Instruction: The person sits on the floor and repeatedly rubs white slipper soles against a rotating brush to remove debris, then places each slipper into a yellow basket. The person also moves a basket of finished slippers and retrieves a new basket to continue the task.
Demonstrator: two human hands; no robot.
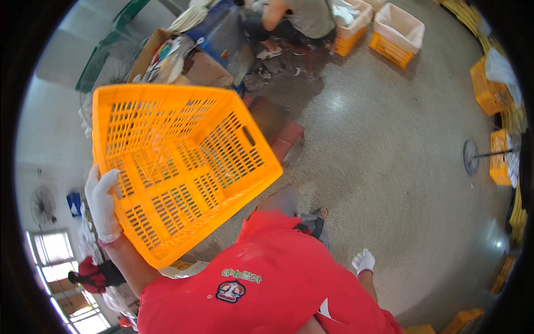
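My left hand (pixel 103 203), in a white glove, grips the left side of an orange plastic crate (pixel 172 161), its thumb over the rim and the other fingers hidden behind the wall. The crate is held up and tilted, with its open top facing me. Slotted walls and a slotted bottom show, along with a handle hole in one end; nothing lies inside except what looks like a clear film. Out to the right, my right hand (pixel 364 260), also white-gloved, hangs low and apart from the crate. Its fingers are curled in, with nothing visible in them.
Beyond the crate a person (pixel 295 19) sits low beside a blue bin (pixel 222 33) and a cardboard box of scraps (pixel 158 58). Lined orange crates (pixel 397 36) stand at the back. A pedestal fan (pixel 471 157) and more crates (pixel 489 86) line the right. Another person (pixel 94 275) is far left.
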